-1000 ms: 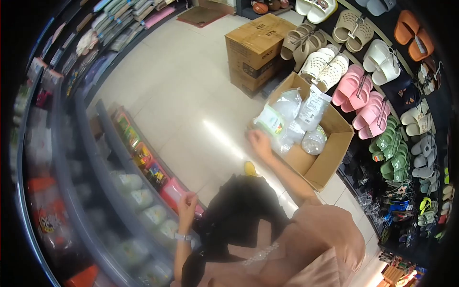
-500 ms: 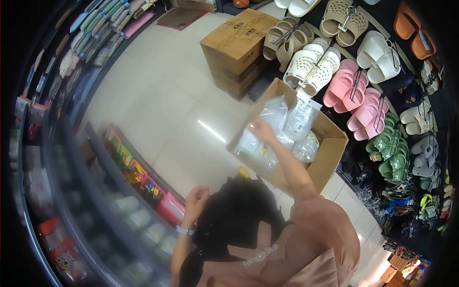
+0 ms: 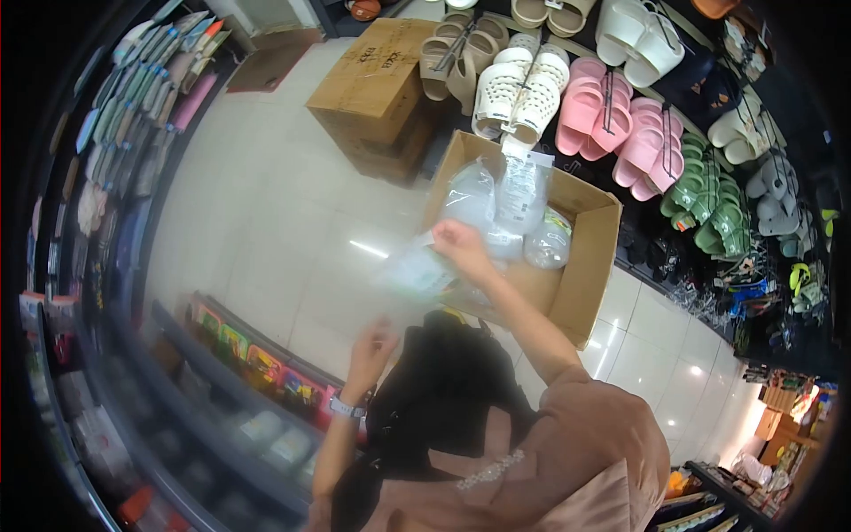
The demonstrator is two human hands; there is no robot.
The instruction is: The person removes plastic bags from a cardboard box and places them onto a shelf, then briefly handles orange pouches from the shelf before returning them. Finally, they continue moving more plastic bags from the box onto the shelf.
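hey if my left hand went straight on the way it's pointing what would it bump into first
Most likely the clear plastic package in your right hand, just beyond your left hand's fingertips in this view. Depth is unclear, though, so it might miss.

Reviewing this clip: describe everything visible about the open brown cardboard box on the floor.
The open brown cardboard box looks like plain corrugated board, with a rectangular, roofless opening. It sits on the pale tiled floor, beside the slipper display. Inside are clear plastic packages with whitish contents, grouped toward the far side; some bare board shows nearer the person. The right hand passes over the near-left side, gripping a blurred, pale clear-wrapped package. Whether the forearm touches the rim is unclear.
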